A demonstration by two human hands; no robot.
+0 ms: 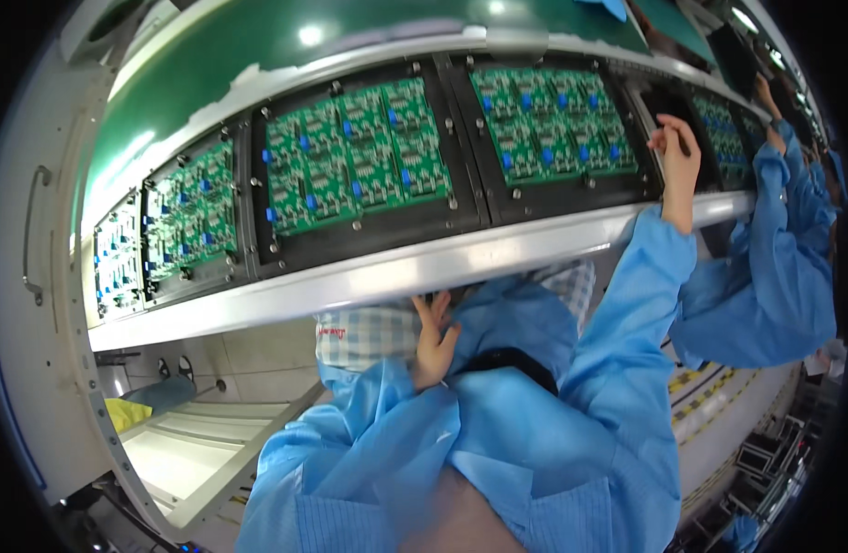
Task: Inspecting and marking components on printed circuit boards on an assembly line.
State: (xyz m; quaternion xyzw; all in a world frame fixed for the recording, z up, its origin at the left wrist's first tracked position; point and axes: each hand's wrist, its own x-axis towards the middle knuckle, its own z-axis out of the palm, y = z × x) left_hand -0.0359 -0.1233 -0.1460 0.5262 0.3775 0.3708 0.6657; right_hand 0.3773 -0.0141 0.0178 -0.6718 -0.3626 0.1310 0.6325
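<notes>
Reaching upper right, the bare right hand (677,168) curls right of 1 green rectangular circuit-board panel (555,122); pinching or not, I cannot tell. The bare left hand (432,350) spreads mid-frame, partly shadowed.

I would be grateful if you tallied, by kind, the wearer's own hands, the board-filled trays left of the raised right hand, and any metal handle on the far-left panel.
Wearer's hands: 2 (left hand, right hand)
Black trays filled with green boards: 4
Metal handle: 1
Total: 7
</notes>
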